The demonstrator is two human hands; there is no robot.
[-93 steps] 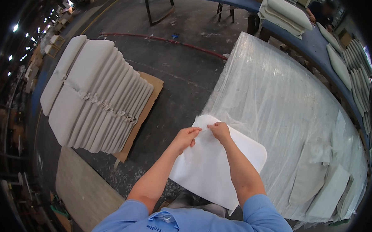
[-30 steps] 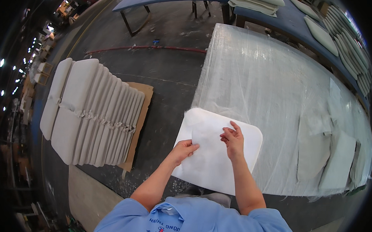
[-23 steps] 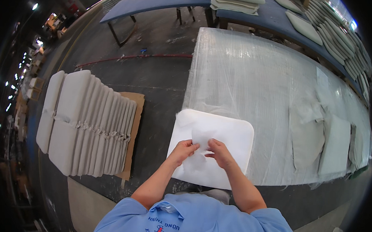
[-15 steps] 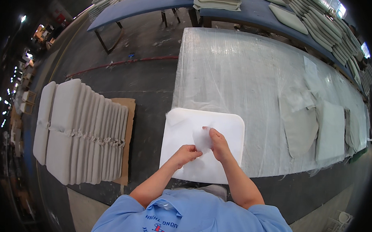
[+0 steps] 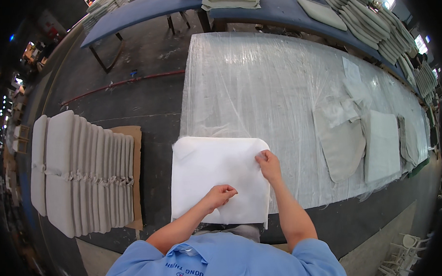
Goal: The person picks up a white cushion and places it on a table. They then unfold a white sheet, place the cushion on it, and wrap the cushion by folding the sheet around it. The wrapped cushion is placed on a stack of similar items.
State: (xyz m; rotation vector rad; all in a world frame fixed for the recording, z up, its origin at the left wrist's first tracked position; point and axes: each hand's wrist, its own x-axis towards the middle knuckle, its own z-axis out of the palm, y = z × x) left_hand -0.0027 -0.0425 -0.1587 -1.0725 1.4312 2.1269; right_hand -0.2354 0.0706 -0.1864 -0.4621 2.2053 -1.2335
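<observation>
A white padded cushion piece (image 5: 207, 165) with rounded corners lies in front of me, its right part on the plastic-covered surface. My left hand (image 5: 218, 197) is over the lower middle of the pad with its fingers pinched together; whether anything is between them is too small to tell. My right hand (image 5: 268, 166) is at the pad's upper right corner, fingertips closed against it. A faint pale wisp shows by those fingertips, but I cannot make out what they grip. At the pad's upper left corner some fluffy wadding (image 5: 182, 145) sticks out.
Grey cushions (image 5: 89, 178) stand in a row on cardboard (image 5: 138, 181) at the left. Clear plastic film (image 5: 248, 82) covers the wide surface ahead, with fabric pieces (image 5: 342, 147) and a pale pad (image 5: 381, 146) at its right. Behind are blue tables (image 5: 141, 15) with stacked cushions (image 5: 366, 25).
The white wisp of wadding stretched between both hands is gone from there. My right hand has moved to the pad's upper right corner; my left stays over the lower middle. The view has shifted.
</observation>
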